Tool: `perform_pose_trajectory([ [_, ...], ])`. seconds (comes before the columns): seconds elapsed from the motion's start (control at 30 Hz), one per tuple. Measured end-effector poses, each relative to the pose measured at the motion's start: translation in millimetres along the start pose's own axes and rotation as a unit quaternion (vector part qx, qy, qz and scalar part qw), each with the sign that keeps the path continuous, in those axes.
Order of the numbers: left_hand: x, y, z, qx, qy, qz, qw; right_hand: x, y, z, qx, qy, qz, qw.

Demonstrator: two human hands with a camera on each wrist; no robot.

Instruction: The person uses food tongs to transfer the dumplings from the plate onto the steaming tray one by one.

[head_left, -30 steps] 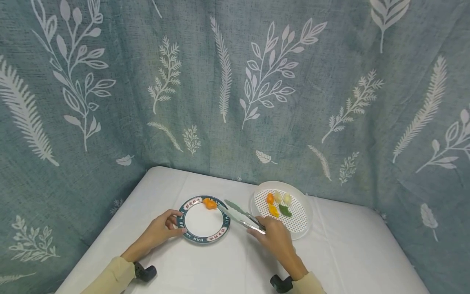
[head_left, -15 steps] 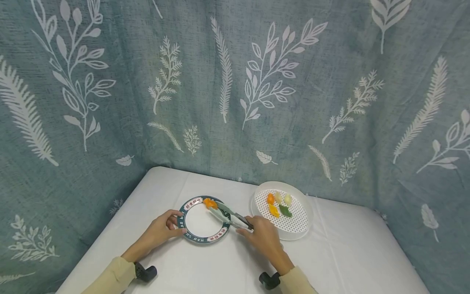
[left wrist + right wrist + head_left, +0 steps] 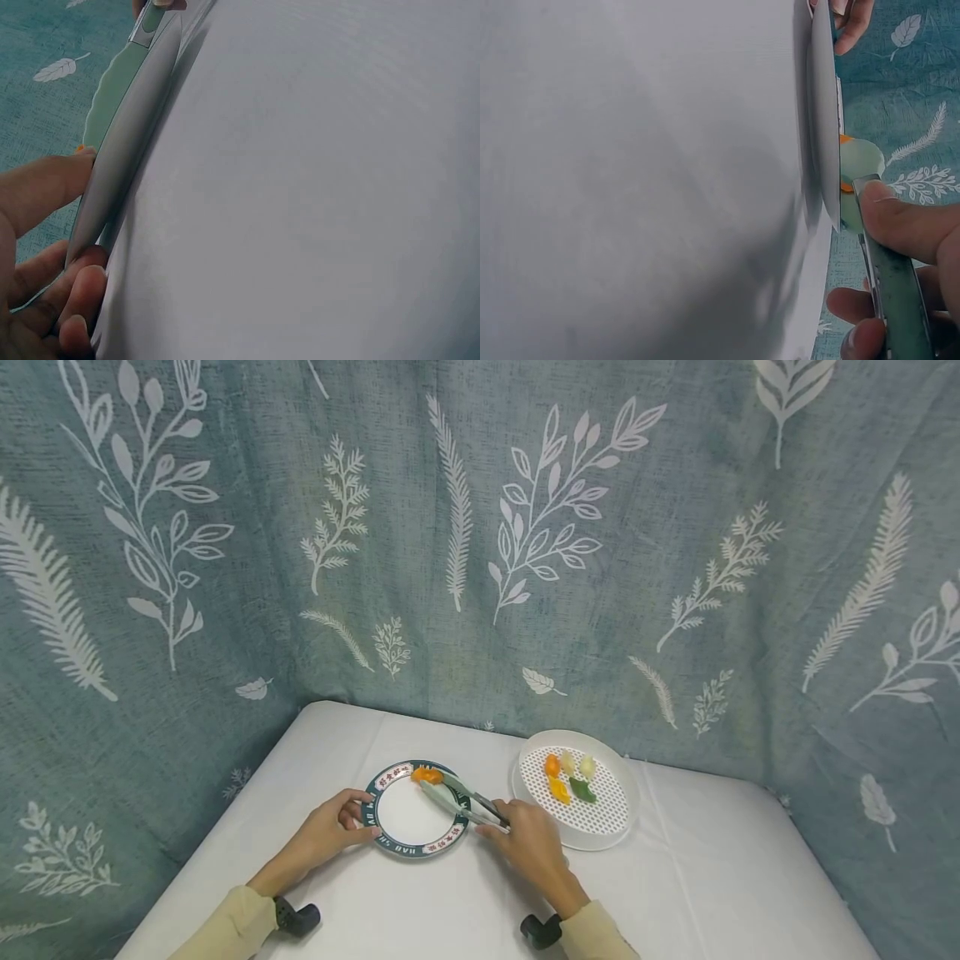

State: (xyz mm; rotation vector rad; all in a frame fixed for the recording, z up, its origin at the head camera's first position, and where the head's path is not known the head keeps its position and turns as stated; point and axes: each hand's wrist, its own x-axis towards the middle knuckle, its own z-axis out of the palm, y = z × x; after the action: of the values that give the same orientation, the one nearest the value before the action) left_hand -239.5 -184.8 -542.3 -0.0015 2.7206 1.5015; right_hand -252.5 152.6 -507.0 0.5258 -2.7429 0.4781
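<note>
My left hand pinches the left rim of a white plate with a dark green lettered border. In the left wrist view its thumb lies over the edge of the plate, fingers underneath. My right hand grips tongs with pale green scalloped ends and metal handles. In the right wrist view the thumb presses the upper arm of the tongs. Their ends reach over the plate's right side to a small, lumpy orange pepper at the far rim; one end overlaps it.
Right of the plate stands a round white tray with a perforated insert. On it lie several small pieces: orange, yellow, green and pale ones. A leaf-patterned curtain borders the white table.
My right hand has moved left, bringing the tongs from beside the plate over its right side to the orange pepper. The left hand stays on the rim.
</note>
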Motion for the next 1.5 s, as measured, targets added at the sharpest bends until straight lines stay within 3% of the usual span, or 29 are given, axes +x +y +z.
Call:
perform_pose_trajectory([
  [0.53, -0.7, 0.3, 1.4, 0.004, 0.007, -0.001, 1.0, 1.6, 1.2, 3.4, -0.007, 0.028, -0.027, 0.999],
  [0.77, 0.4, -1.8, 2.3, 0.007, 0.008, -0.001, 0.9999, -1.9, 3.7, -2.2, 0.022, 0.017, -0.004, 1.0],
  [1.1, -2.2, 1.1, 0.8, 0.001, 0.008, -0.001, 1.0, -12.3, 14.3, -29.6, 0.031, 0.045, 0.014, 0.998],
  [1.5, -2.7, -0.3, -1.7, -0.008, -0.003, 0.003, 1.0, -39.6, 49.7, -74.0, 0.022, 0.063, 0.058, 0.996],
])
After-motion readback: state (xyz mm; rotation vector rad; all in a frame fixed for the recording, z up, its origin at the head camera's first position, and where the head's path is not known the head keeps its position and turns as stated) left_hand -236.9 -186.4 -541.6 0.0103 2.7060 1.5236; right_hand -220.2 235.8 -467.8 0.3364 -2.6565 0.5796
